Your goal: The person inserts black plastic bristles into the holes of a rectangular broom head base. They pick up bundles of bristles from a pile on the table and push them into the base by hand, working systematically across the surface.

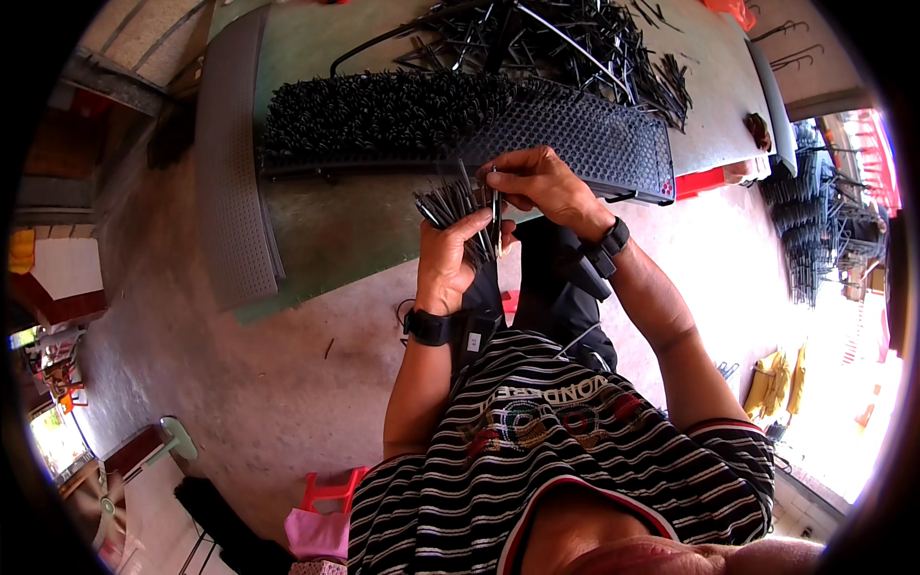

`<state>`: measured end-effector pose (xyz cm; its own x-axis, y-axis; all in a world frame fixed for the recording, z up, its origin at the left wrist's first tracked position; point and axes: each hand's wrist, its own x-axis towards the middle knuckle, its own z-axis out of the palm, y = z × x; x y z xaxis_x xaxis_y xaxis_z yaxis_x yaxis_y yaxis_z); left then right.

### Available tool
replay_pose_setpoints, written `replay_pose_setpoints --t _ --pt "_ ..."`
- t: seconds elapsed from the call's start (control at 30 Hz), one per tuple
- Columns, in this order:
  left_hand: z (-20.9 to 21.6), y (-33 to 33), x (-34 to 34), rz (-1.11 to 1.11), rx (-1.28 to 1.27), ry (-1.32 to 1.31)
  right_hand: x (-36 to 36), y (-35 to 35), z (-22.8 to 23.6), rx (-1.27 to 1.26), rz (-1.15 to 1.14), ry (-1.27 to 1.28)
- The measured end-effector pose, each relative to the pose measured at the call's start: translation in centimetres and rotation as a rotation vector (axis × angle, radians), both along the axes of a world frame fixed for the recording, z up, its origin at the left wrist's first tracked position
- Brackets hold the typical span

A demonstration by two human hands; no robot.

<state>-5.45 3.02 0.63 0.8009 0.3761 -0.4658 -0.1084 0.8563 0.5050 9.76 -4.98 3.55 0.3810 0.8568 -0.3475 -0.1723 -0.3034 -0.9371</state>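
Note:
My left hand (447, 261) is closed around a bundle of thin black sticks (447, 203), which fan out past the thumb. Close beside it, my right hand (544, 184) pinches a slim dark stick (495, 206) between thumb and fingertips, at the bundle's edge. Just beyond both hands lies a black board full of holes (599, 134). Short black pieces (374, 115) stand densely packed over its left part, while bare holes show on its right. What kind of sticks these are I cannot tell.
A heap of loose black sticks (585, 38) covers the back of the green table (326, 273). Grey perforated sheets (230, 172) lie along the table's left end. A red stool (331, 491) stands at lower left, and dark stacked racks (810, 220) are at far right.

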Motion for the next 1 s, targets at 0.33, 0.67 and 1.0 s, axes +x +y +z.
replay_pose_setpoints --t 0.33,0.67,1.0 --pt "0.3 0.3 0.0 -0.038 0.088 -0.02 -0.5 0.1 0.8 -0.015 0.038 -0.11" --pt "-1.1 0.0 -0.3 -0.089 0.2 0.037 0.2 1.4 0.7 0.196 -0.395 -0.288" --pt "-1.8 0.6 -0.8 0.025 0.135 0.06 -0.6 4.5 -0.7 0.381 -0.44 -0.714"
